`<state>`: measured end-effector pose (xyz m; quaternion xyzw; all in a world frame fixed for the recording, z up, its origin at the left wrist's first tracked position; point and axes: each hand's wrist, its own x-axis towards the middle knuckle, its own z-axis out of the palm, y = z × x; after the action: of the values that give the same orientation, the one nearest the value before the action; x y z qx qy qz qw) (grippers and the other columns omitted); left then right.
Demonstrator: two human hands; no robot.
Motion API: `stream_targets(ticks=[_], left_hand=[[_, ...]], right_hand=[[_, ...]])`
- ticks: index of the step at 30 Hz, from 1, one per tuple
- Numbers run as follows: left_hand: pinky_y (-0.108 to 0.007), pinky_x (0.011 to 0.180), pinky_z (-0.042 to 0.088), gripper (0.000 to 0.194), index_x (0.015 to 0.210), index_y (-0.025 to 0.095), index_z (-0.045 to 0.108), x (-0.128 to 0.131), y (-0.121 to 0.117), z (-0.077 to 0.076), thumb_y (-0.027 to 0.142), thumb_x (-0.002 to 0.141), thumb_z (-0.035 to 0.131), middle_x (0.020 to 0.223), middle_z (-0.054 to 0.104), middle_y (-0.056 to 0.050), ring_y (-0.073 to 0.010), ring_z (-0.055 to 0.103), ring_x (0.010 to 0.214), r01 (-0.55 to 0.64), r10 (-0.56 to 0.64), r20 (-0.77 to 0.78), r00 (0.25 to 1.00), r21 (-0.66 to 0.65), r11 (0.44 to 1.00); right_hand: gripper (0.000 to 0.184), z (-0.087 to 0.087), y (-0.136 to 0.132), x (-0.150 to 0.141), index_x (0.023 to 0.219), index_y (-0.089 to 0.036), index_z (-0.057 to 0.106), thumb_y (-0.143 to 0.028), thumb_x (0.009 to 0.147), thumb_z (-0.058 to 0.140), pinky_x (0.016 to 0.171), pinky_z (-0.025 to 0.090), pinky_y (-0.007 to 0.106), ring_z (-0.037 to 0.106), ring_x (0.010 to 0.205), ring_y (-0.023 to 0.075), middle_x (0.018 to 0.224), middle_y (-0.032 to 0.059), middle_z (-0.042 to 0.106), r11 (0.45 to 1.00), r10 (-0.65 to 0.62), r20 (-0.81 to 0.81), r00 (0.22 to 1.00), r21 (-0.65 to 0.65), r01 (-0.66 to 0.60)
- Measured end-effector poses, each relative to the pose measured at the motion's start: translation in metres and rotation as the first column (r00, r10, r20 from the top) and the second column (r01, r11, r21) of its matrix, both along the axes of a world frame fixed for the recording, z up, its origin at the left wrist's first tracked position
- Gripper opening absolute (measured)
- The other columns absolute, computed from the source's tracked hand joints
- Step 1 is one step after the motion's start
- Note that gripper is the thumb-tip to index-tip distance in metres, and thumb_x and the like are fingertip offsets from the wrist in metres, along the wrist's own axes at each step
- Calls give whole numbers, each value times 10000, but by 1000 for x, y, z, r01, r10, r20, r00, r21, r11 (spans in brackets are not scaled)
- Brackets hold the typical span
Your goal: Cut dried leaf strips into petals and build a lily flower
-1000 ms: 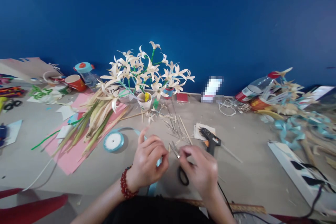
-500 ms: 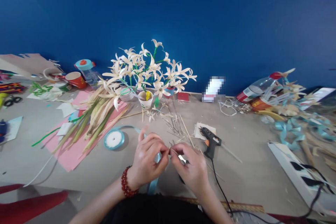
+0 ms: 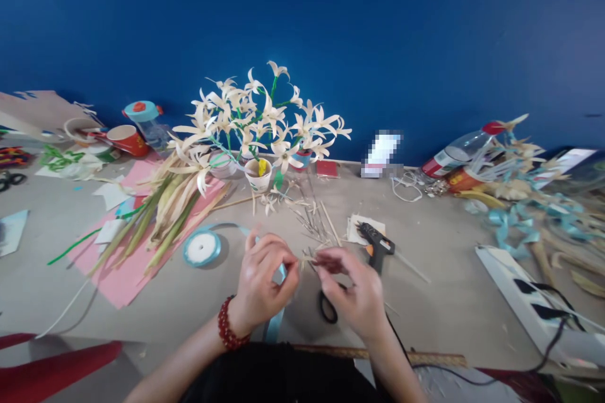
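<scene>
My left hand (image 3: 268, 277), with a red bead bracelet (image 3: 231, 326) at its wrist, is closed in a pinch; whatever its fingertips hold is too small to make out. Facing it, my right hand (image 3: 355, 289) pinches too, and a thin pale sliver seems to show at its fingertips. A small gap separates the two hands. Light blue ribbon (image 3: 273, 326) passes behind and below my left hand, trailing from a ribbon roll (image 3: 201, 247) lying on the table. Scissors (image 3: 328, 308) with black handles lie partly hidden under my right hand.
Pale flowers (image 3: 274, 114) on green stems stand in paper cups (image 3: 258, 176) at the back. Dried husks (image 3: 165, 217) lie on pink paper (image 3: 118, 283). To the right are a glue gun (image 3: 377, 242), a power strip (image 3: 515, 302) and a plastic bottle (image 3: 456, 151). Thin sticks (image 3: 309, 220) lie beyond my hands.
My hands, apart a second ago, came together until the fingertips met, then drew slightly apart again. The scissors' handle, mostly covered half a second ago, shows again. The whole view has shifted a little.
</scene>
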<state>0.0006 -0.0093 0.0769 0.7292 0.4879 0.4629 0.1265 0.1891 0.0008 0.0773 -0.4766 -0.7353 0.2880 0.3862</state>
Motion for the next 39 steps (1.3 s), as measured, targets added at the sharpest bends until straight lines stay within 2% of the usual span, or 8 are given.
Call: stream_targets(ticks=[9, 15, 19, 21, 24, 28, 34, 39], left_hand=[[-510, 1065, 286, 131, 726, 206, 539, 2, -2, -3, 123, 823, 567, 703, 654, 15, -174, 603, 777, 10, -10, -16, 1000, -13, 1000], [-527, 1095, 262, 119, 743, 209, 533, -3, -2, -5, 124, 822, 559, 707, 642, 12, -174, 598, 764, -33, 33, 34, 999, 0, 999], [-484, 1068, 309, 101, 740, 198, 552, -2, 0, -4, 149, 827, 542, 726, 628, -1, -169, 586, 750, 72, -49, 163, 985, -137, 988], [-385, 911, 429, 115, 712, 187, 550, -1, 2, -5, 173, 824, 528, 713, 597, -8, -162, 564, 714, 188, -93, 304, 948, -302, 935], [-260, 624, 409, 132, 671, 177, 536, 2, 5, -9, 205, 801, 530, 604, 512, 13, -139, 493, 606, 429, -59, 581, 812, -524, 736], [-259, 593, 391, 140, 675, 164, 548, 2, 7, -17, 244, 788, 527, 594, 528, 0, -125, 469, 547, 676, 71, 803, 592, -542, 499], [-284, 705, 441, 215, 750, 163, 600, -4, 4, -17, 337, 864, 545, 698, 567, -24, -166, 534, 718, 543, -11, 713, 701, -524, 656], [-260, 667, 418, 231, 731, 162, 569, -5, 3, -16, 362, 838, 617, 645, 549, 5, -132, 512, 631, 564, -39, 721, 692, -506, 652]], right_hand=[[110, -2, 3, -23, 779, -212, 619, -209, 871, 559, 587, 489, 239, 659, 596, 148, 667, -2, 695, 996, 10, 50, 999, 87, -14], [93, -10, 8, 13, 829, -217, 628, -259, 890, 572, 657, 529, 285, 668, 652, 179, 744, 31, 712, 943, -284, 94, 954, 209, 260], [238, -5, 4, 13, 1132, -213, 602, -207, 897, 569, 711, 570, 297, 679, 758, 176, 945, 69, 714, 999, -46, -87, 995, 23, 48], [368, 1, 4, 6, 1254, -237, 563, -176, 892, 558, 718, 577, 288, 677, 812, 167, 1082, 80, 687, 985, 159, -149, 976, -43, -167], [267, 7, 9, -2, 1113, -244, 676, -172, 878, 570, 727, 569, 282, 662, 945, 193, 1113, 82, 667, 937, 327, -183, 927, -63, -343], [93, -1, 15, -7, 850, -203, 706, -271, 855, 643, 615, 551, 264, 660, 719, 161, 875, 47, 668, 899, 242, -413, 878, -246, -363], [261, -15, 10, -14, 749, -168, 683, -423, 797, 706, 508, 494, 215, 570, 497, 102, 657, -5, 644, 751, -64, -559, 827, -572, -329], [296, -11, 6, -15, 750, -168, 685, -460, 793, 702, 485, 464, 207, 560, 468, 95, 666, 9, 676, 740, -145, -574, 806, -604, -297]])
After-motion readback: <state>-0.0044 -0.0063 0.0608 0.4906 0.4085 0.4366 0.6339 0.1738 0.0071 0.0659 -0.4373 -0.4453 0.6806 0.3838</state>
